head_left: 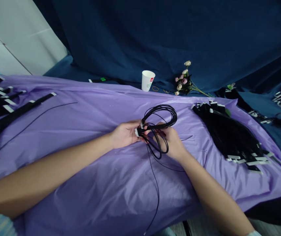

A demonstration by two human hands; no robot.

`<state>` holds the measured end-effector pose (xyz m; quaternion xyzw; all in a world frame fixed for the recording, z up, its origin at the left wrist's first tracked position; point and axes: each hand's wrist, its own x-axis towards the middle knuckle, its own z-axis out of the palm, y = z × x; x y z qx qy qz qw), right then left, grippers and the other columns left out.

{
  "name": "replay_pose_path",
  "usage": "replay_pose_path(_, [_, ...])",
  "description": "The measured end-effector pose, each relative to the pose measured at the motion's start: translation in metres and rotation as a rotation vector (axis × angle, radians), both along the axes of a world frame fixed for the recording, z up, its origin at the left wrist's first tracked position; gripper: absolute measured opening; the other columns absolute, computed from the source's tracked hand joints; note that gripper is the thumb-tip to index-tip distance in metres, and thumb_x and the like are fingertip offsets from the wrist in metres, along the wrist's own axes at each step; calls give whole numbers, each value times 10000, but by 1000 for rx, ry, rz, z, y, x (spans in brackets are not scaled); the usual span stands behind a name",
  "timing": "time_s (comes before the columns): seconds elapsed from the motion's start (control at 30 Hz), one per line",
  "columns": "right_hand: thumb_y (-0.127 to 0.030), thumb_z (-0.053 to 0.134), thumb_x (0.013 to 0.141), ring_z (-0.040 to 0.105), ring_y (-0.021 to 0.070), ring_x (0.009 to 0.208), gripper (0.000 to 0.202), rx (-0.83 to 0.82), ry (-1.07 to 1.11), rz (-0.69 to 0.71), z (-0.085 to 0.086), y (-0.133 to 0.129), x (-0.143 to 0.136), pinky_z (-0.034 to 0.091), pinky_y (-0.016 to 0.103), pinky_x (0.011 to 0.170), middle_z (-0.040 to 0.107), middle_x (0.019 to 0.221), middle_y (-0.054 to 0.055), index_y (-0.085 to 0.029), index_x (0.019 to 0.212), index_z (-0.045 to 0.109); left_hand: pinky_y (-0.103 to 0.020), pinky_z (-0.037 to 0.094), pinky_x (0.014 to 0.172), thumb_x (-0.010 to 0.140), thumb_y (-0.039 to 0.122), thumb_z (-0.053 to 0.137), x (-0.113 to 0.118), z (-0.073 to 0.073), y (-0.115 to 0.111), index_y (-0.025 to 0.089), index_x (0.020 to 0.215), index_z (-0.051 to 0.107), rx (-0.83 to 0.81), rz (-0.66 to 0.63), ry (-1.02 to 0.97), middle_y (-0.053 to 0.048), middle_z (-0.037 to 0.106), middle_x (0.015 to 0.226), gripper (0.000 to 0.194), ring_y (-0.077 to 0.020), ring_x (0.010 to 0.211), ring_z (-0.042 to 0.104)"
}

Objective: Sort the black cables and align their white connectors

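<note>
A looped bundle of black cable (165,124) with white connectors (137,132) at its left end is held above the purple cloth (93,190). My left hand (125,134) grips the bundle by the connector end, fingers closed on it. From the right, my right hand (171,142) is closed round the loops, its fingertips partly hidden behind the strands. Thin loose wires trail from the bundle, one hanging toward the front edge and others reaching to the right.
Flat black cables with white ends lie at the left (19,113) and in a pile at the right (229,134). A white paper cup (147,81) and artificial flowers (183,80) stand along the back edge, before a dark blue curtain (155,32).
</note>
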<state>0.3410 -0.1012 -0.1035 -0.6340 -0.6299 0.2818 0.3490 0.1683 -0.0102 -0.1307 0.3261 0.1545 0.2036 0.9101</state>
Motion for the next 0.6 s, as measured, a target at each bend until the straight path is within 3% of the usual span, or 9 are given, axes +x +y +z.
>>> replay_pose_path(0.13, [-263, 622, 699, 619, 194, 739, 200, 61, -49, 33, 5, -1, 2, 453, 283, 681, 687, 842, 69, -154, 864, 648, -331, 492, 661, 881, 209, 488, 0, 0, 0, 99, 857, 622, -8, 19, 19, -103, 633, 834, 175, -211, 752, 627])
replay_pose_path(0.23, [-329, 688, 687, 577, 173, 669, 238, 48, -112, -9, 5, -1, 6, 408, 265, 610, 659, 774, 56, -153, 837, 634, -330, 491, 646, 885, 201, 478, 1, -1, 0, 101, 863, 619, -8, 22, 13, -108, 636, 842, 175, -215, 753, 635])
replay_pose_path(0.43, [-303, 729, 692, 357, 90, 493, 217, 76, -181, -92, 5, -1, 21, 245, 245, 489, 420, 514, -57, -169, 731, 563, -334, 504, 653, 867, 211, 507, 1, -3, 2, 103, 843, 598, 6, 8, 10, -98, 630, 817, 143, -226, 728, 659])
replay_pose_path(0.6, [-275, 751, 693, 256, 60, 456, 251, 115, 11, -119, 11, -3, 39, 204, 228, 466, 306, 481, -103, -176, 793, 543, -337, 527, 666, 887, 196, 479, 3, 1, 0, 115, 844, 592, -39, 53, 36, -86, 625, 815, 146, -213, 726, 664])
